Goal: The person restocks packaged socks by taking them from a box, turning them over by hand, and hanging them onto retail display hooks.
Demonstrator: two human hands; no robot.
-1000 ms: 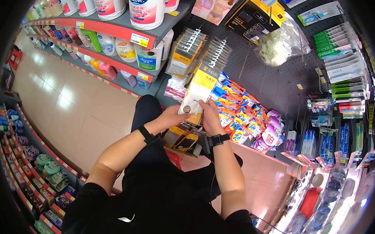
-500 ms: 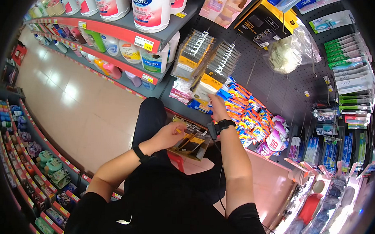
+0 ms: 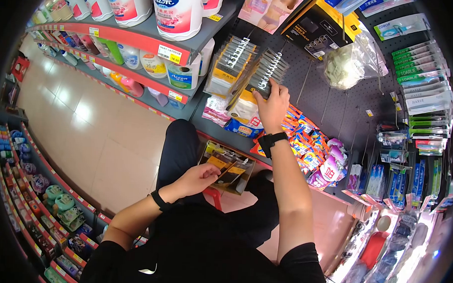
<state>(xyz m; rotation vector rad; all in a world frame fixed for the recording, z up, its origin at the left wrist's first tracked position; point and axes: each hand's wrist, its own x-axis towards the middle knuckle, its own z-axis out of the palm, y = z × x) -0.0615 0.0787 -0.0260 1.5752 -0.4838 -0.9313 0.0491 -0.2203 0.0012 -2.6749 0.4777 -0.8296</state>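
Note:
My right hand [image 3: 273,105] is at the front of a row of hanging flat packets [image 3: 245,101], its thumb and fingers closed near the top of the front packet. The packet is yellow and white with a dark upper part. My left hand [image 3: 199,177] hangs lower, over my leg, with its fingers curled and nothing visible in it. Just beyond it stands an open cardboard box [image 3: 242,184] holding dark and yellow packets. A second row of similar packets [image 3: 227,74] hangs to the left.
Orange detergent bags [image 3: 303,144] and a purple bag [image 3: 330,167] lie on the lower shelf. Large bottles [image 3: 177,15] stand on the shelf at upper left. Toothbrushes and toothpaste hang at right. A plastic bag [image 3: 341,68] hangs above.
Both hands have come apart. The right hand has let the packet hang in its row and moved up to its top. The left hand has dropped down beside the box.

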